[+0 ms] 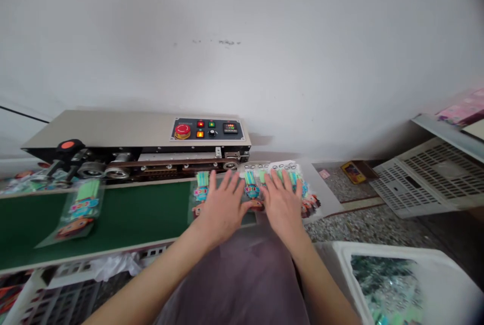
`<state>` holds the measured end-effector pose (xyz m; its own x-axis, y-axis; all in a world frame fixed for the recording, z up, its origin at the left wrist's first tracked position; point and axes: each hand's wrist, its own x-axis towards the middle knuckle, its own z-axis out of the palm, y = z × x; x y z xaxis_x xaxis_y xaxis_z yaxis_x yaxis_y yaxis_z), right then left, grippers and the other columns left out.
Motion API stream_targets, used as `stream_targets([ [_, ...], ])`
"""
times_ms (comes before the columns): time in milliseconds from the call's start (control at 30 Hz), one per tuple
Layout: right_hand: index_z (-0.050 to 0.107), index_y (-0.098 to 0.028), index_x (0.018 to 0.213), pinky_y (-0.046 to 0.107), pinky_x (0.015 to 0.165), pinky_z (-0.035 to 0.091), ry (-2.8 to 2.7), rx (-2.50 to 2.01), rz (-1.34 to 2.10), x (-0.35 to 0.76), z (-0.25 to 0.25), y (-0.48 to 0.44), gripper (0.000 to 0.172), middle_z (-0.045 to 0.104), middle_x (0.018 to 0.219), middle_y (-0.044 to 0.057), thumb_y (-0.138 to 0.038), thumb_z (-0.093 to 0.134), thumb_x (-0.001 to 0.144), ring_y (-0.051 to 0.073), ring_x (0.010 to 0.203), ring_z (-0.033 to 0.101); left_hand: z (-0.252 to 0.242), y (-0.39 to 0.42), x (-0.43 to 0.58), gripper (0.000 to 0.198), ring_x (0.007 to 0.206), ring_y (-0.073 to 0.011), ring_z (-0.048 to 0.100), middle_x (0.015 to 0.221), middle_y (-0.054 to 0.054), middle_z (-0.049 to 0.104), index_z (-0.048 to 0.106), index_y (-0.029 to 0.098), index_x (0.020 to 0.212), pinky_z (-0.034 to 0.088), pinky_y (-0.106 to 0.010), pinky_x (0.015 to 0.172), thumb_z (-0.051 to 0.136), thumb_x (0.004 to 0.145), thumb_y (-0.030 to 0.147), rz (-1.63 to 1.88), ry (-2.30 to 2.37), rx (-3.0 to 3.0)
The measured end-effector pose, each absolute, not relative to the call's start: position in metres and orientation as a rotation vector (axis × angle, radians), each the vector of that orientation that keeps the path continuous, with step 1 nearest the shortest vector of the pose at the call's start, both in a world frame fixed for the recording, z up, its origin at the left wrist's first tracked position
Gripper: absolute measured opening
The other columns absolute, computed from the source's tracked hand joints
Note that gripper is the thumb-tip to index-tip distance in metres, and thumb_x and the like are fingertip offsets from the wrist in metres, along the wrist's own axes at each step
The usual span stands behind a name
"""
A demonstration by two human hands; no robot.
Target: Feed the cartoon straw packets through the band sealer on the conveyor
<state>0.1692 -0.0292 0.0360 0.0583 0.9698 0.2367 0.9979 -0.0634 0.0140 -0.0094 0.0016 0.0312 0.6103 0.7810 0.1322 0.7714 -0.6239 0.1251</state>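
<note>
My left hand lies flat with its fingers spread, over clear plastic packets at the right end of the green conveyor belt. One packet, with green strips and a cartoon figure, shows left of it. Another packet shows between my two hands. My right hand, also open, rests on a row of similar packets on a white sheet. My fingers hide part of the packets. Behind the belt stands a band sealer, its metal rollers facing me.
Farther left on the belt lies a single packet. The control panel has a red stop button. At lower right is a white foam box with packets inside. A white plastic crate stands at right. A small yellow box lies beside it.
</note>
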Motion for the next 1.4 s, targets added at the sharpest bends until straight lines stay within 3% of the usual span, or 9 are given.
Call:
stream_targets([
  [67,0.056,-0.022,0.143,0.069,0.116,0.019,-2.064,-2.214,-0.311,0.189,0.039,-0.032,0.044,0.048,0.155,0.009,-0.033,0.039,0.105,0.038,0.147,0.032,0.023,0.001,0.010,0.059,0.151,-0.0317,0.029,0.161,-0.013,0.039,0.043,0.019,0.152,0.016,-0.067,0.121,0.021,0.106,0.048,0.322,1.224,2.795],
  [267,0.048,-0.033,0.149,0.067,0.116,0.022,-2.163,-2.177,-0.354,0.208,0.020,-0.038,0.048,0.037,0.163,0.004,-0.043,0.047,0.102,0.037,0.150,0.026,-0.012,0.001,0.011,0.060,0.154,-0.0324,0.020,0.167,-0.008,0.026,0.032,0.026,0.157,0.020,-0.070,0.118,0.028,0.104,0.054,0.412,1.209,2.813],
  [467,0.046,-0.036,0.150,0.067,0.116,0.019,-2.195,-2.104,-0.269,0.188,0.016,-0.037,0.048,0.035,0.163,0.004,-0.046,0.045,0.103,0.037,0.150,0.026,0.003,0.002,-0.041,0.058,0.151,-0.0358,0.029,0.164,-0.010,0.033,0.042,0.024,0.153,0.015,-0.071,0.119,0.030,0.104,0.053,0.280,1.365,2.789],
  [567,0.046,-0.034,0.150,0.066,0.116,0.020,-2.197,-2.088,-0.239,0.188,0.024,-0.038,0.048,0.037,0.162,0.004,-0.045,0.044,0.103,0.036,0.149,0.028,0.020,0.004,-0.045,0.058,0.147,-0.0397,0.035,0.157,-0.015,0.044,0.050,0.019,0.148,0.012,-0.071,0.119,0.029,0.104,0.051,0.295,1.499,2.766],
  [667,0.048,-0.030,0.149,0.067,0.117,0.019,-2.178,-2.102,-0.255,0.197,0.029,-0.042,0.046,0.042,0.160,0.005,-0.039,0.040,0.104,0.034,0.149,0.030,0.027,0.006,-0.020,0.053,0.146,-0.0338,0.039,0.155,-0.015,0.048,0.048,0.017,0.149,0.012,-0.064,0.122,0.026,0.106,0.039,0.379,1.381,2.807],
  [733,0.050,-0.028,0.148,0.067,0.117,0.018,-2.184,-2.110,-0.266,0.203,0.028,-0.045,0.046,0.043,0.158,0.006,-0.035,0.038,0.105,0.034,0.149,0.031,0.022,0.008,0.003,0.052,0.148,-0.0285,0.037,0.157,-0.012,0.045,0.044,0.018,0.151,0.015,-0.060,0.124,0.025,0.107,0.036,0.396,1.143,2.864],
  [933,0.049,-0.027,0.148,0.067,0.118,0.012,-2.103,-2.141,-0.308,0.194,0.016,-0.046,0.046,0.042,0.159,0.005,-0.035,0.041,0.104,0.036,0.149,0.028,-0.005,0.008,0.014,0.056,0.154,-0.0290,0.022,0.165,-0.008,0.031,0.037,0.022,0.155,0.019,-0.065,0.121,0.023,0.107,0.047,0.393,1.146,2.858],
  [1200,0.050,-0.021,0.148,0.069,0.118,0.014,-2.060,-2.081,-0.177,0.149,0.022,-0.036,0.050,0.049,0.153,0.011,-0.043,0.042,0.104,0.038,0.147,0.034,0.021,0.004,-0.023,0.054,0.150,-0.0361,0.031,0.160,-0.015,0.039,0.049,0.015,0.147,0.016,-0.070,0.120,0.029,0.106,0.043,0.264,1.469,2.744],
  [1400,0.054,-0.020,0.145,0.064,0.118,0.019,-2.041,-2.179,-0.307,0.190,0.028,-0.043,0.044,0.047,0.155,0.009,-0.034,0.039,0.105,0.035,0.147,0.035,0.015,0.010,0.019,0.055,0.153,-0.0301,0.026,0.164,-0.012,0.033,0.042,0.017,0.152,0.021,-0.065,0.121,0.026,0.107,0.044,0.322,1.148,2.821],
])
